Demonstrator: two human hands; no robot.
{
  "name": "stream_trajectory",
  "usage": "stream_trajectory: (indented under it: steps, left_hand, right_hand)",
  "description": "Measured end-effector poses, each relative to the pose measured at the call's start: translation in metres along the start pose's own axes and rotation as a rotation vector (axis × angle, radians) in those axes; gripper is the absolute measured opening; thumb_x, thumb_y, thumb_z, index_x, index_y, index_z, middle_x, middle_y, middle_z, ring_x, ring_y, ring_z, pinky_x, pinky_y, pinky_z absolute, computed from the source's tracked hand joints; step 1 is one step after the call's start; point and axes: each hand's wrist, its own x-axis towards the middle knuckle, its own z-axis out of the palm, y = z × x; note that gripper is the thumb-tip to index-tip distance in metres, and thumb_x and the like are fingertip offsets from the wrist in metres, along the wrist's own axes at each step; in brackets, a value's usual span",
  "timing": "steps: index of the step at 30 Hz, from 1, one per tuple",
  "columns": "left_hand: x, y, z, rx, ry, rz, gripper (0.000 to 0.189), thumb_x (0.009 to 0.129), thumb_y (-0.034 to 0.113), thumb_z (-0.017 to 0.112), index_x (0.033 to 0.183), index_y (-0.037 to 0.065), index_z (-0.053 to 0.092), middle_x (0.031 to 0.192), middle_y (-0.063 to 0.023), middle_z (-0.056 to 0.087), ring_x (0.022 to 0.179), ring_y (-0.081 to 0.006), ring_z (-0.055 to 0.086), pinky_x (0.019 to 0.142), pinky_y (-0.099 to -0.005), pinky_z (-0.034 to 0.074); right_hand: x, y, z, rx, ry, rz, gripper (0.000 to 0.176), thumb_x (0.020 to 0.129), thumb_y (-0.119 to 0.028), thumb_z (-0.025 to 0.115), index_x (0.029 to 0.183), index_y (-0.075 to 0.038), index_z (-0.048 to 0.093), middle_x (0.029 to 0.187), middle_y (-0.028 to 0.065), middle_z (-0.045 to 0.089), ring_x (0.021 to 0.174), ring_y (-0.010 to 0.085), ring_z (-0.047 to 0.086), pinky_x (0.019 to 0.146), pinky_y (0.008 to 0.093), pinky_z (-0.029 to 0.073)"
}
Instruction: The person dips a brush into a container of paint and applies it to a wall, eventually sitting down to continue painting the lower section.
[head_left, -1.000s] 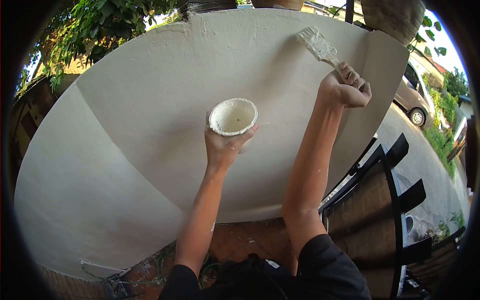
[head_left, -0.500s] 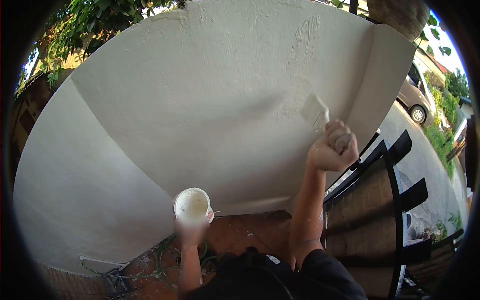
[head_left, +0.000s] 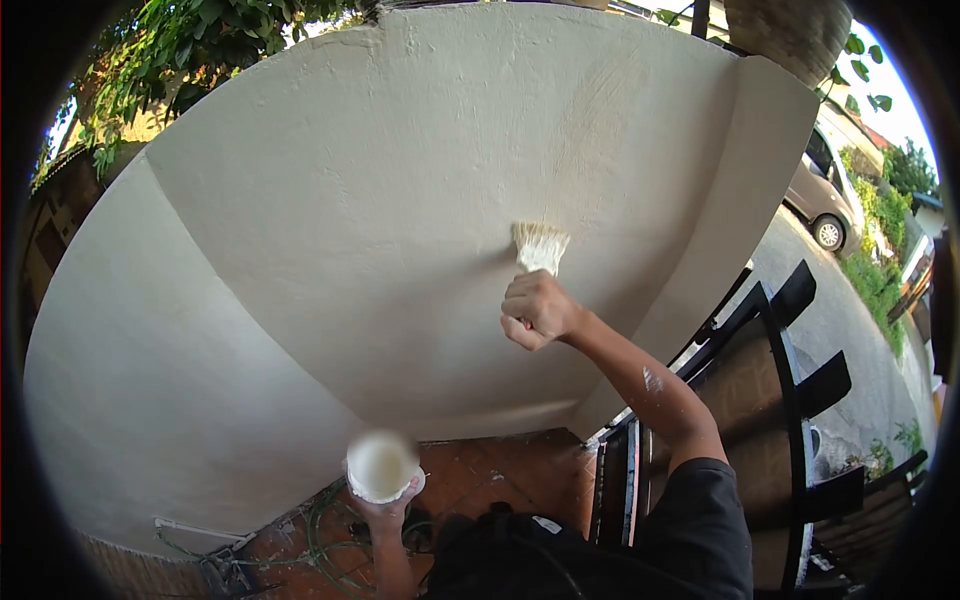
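Observation:
My right hand (head_left: pixel 540 310) is closed round the handle of a wide paintbrush (head_left: pixel 541 248), its pale bristles pointing up at the wall. The bristle tips overlap the white wall (head_left: pixel 430 180) near its middle, where streaky brush marks run above. Low in front of me, my left hand (head_left: pixel 385 508) grips a white paint bucket (head_left: pixel 382 490) from below and the side. Its open top faces me, partly blurred, with whitish paint smears on the rim. White paint spots mark my right forearm.
A dark slatted gate (head_left: pixel 740 430) stands close on my right. Green hose (head_left: pixel 320 530) lies coiled on the red tiled floor (head_left: pixel 510 470). Leafy branches (head_left: pixel 190 50) overhang the wall at upper left, and a parked car (head_left: pixel 825 195) is beyond the gate.
My right hand has swung left and slightly down with the brush, from near the right corner to the wall's middle. My left hand and the bucket have dropped lower.

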Motion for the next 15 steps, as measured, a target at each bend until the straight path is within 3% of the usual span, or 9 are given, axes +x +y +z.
stream_trajectory:
  steps: [1,4,7,10,12,15]
  left_hand:
    - [-0.002,0.0,-0.003,0.003,-0.003,-0.007,0.072,0.051,0.018,0.082,0.11,0.003,0.044,0.102,-0.0081,0.05,0.093,-0.021,0.051,0.082,-0.036,0.043]
    - [-0.004,-0.008,-0.014,0.092,-0.004,0.038,0.074,0.051,0.018,0.082,0.111,0.003,0.041,0.102,-0.0084,0.049,0.093,-0.021,0.05,0.082,-0.0362,0.043]
    - [-0.004,-0.015,-0.019,0.07,0.002,0.003,0.076,0.051,0.018,0.082,0.113,0.003,0.04,0.103,-0.0085,0.049,0.093,-0.0212,0.05,0.083,-0.0362,0.043]
    - [-0.002,-0.004,-0.01,0.047,0.003,0.005,0.076,0.051,0.016,0.082,0.113,0.004,0.04,0.103,-0.0086,0.049,0.094,-0.0217,0.05,0.084,-0.0363,0.043]
    - [0.004,-0.005,-0.004,0.025,-0.006,0.039,0.076,0.052,0.016,0.082,0.114,0.003,0.04,0.103,-0.0087,0.049,0.094,-0.0219,0.05,0.084,-0.0363,0.043]
    - [0.003,-0.016,-0.004,0.02,0.012,-0.001,0.078,0.051,0.015,0.082,0.115,0.003,0.04,0.105,-0.0092,0.05,0.096,-0.0224,0.051,0.084,-0.0361,0.044]
  right_hand:
    - [-0.021,-0.003,0.016,0.103,-0.061,0.084,0.024,0.061,-0.008,0.052,0.044,-0.005,0.034,0.043,0.0094,0.038,0.04,0.0274,0.042,0.043,0.037,0.037]
    - [-0.051,-0.003,0.016,0.17,-0.187,0.091,0.023,0.062,-0.007,0.051,0.045,-0.005,0.037,0.044,0.0099,0.039,0.04,0.0277,0.043,0.043,0.0371,0.037]
    - [0.013,0.005,-0.062,0.058,-0.088,-0.085,0.024,0.067,-0.008,0.05,0.046,-0.005,0.038,0.043,0.009,0.038,0.039,0.0266,0.042,0.042,0.0357,0.036]
    - [0.095,0.021,-0.157,-0.238,0.083,-0.342,0.024,0.067,-0.008,0.045,0.045,-0.007,0.035,0.04,0.0033,0.032,0.033,0.0138,0.032,0.033,0.0292,0.031]
    - [0.136,0.016,-0.21,-0.444,0.201,-0.424,0.022,0.066,-0.01,0.045,0.047,-0.006,0.035,0.043,0.0046,0.031,0.035,0.0153,0.032,0.035,0.0295,0.029]
    - [0.14,0.017,-0.217,-0.498,0.27,-0.444,0.021,0.065,-0.01,0.046,0.047,-0.006,0.035,0.044,0.0046,0.031,0.035,0.0158,0.032,0.035,0.0299,0.029]
